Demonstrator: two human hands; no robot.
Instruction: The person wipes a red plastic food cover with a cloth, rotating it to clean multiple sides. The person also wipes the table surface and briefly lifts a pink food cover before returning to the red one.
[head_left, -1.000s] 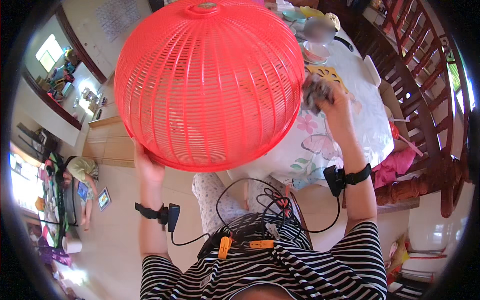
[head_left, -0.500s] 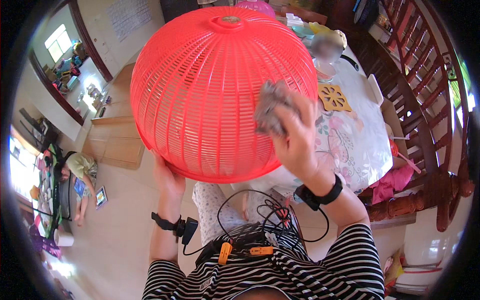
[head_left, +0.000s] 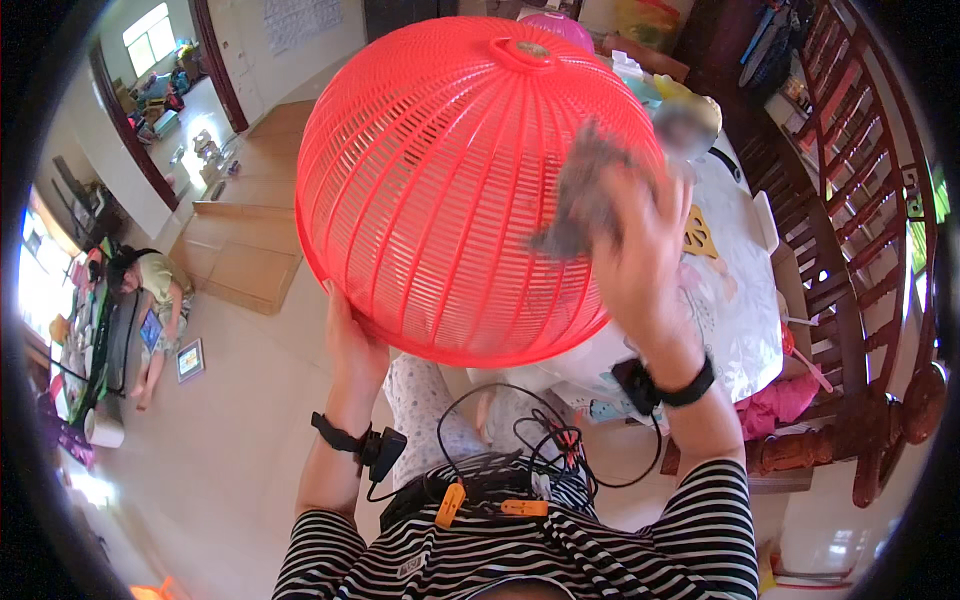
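A large red plastic dome-shaped food cover (head_left: 450, 190), slatted all over, is held up in front of me, its round knob at the top. My left hand (head_left: 354, 342) is closed on its lower left rim; some fingers are hidden behind it. My right hand (head_left: 645, 265) grips a crumpled grey cloth (head_left: 590, 190) against the cover's right side. Motion blurs the cloth and that hand.
A table with a flowered, shiny tablecloth (head_left: 735, 340) stands to the right, carrying a yellow cut-out trivet (head_left: 697, 232) and dishes. Beyond it runs a dark wooden railing (head_left: 850, 190). At left, a person (head_left: 160, 300) sits near a tablet (head_left: 190, 360). Flattened cardboard (head_left: 245, 270) lies on the floor.
My right hand and the cloth have moved up and to the right along the cover. The whole view has shifted, and the cover appears farther right and slightly tilted.
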